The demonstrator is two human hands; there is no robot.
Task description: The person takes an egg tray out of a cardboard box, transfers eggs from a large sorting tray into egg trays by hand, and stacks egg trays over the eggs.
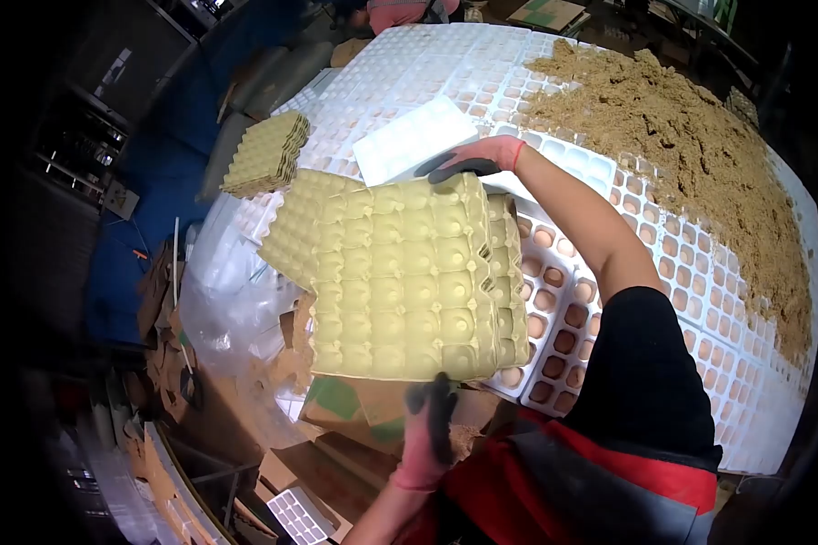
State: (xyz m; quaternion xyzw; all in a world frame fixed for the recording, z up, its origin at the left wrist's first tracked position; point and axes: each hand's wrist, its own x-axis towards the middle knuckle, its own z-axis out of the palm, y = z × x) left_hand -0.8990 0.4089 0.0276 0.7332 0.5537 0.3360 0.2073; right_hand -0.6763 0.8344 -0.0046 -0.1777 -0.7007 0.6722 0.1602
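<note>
A stack of yellowish molded egg trays (391, 282) is held in front of me, its dimpled face toward the camera. My right hand (477, 156), in a pink and grey glove, is closed over the far edge of the stack. At the near edge, my left hand (424, 431), gloved the same way, grips from below; its thumb shows and the other fingers are partly hidden. Behind the held stack, more yellowish trays (295, 218) lie at an angle. White foam trays with brown eggs (563, 341) sit to the right, partly covered by the stack and my right arm.
A wide surface of white foam egg trays (700, 300) spreads to the right and back, with brown crumbly material (673, 118) heaped on it. Another tray stack (268, 154) stands at back left. Clear plastic (227, 309) and cardboard boxes (336, 463) lie low left. A person (409, 11) is at the far edge.
</note>
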